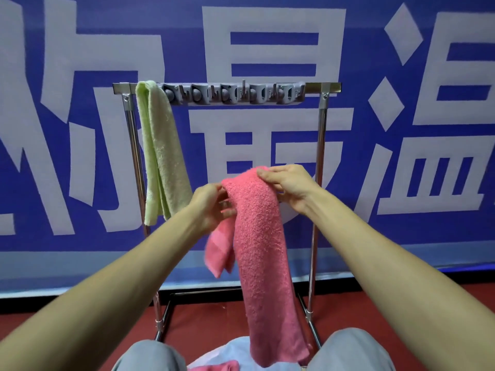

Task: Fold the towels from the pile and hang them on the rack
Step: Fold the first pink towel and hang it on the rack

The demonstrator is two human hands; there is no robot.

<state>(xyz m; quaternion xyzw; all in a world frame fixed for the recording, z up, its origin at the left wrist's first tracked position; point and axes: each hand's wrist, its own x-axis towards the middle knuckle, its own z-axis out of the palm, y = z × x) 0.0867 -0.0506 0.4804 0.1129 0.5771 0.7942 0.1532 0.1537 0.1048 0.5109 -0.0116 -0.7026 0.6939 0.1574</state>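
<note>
Midair, left hand, right hand grip pink towel; banner reads 最温.

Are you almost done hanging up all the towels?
Not yet. Done: one green towel hangs folded over the rack. In hand: the left hand and right hand hold a folded pink towel in front of the rack, not hung yet. Left: a light blue cloth and another pink cloth wait down between the knees.
</note>
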